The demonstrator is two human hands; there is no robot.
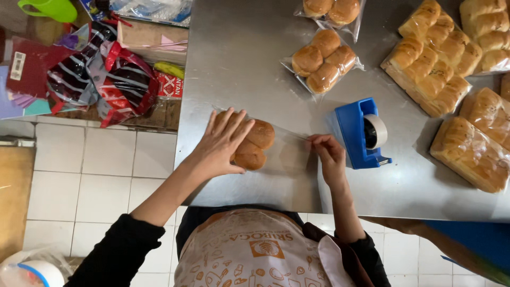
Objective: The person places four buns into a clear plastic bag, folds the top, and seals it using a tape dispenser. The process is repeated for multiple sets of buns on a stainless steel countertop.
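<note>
A clear plastic bag (291,154) with brown bread buns (258,142) in it lies on the steel table (239,58) near its front edge. My left hand (223,143) lies flat on the buns with fingers spread. My right hand (328,155) pinches the open end of the bag, fingers closed on the plastic. A blue tape dispenser (357,133) with a roll of clear tape stands just right of my right hand.
Sealed bags of round buns (323,59) lie further back. Large loaves of pull-apart bread (431,58) in plastic fill the right side. Left of the table, red and black snack packets (106,79) and a green jug (50,8) sit on a low shelf above a white tiled floor.
</note>
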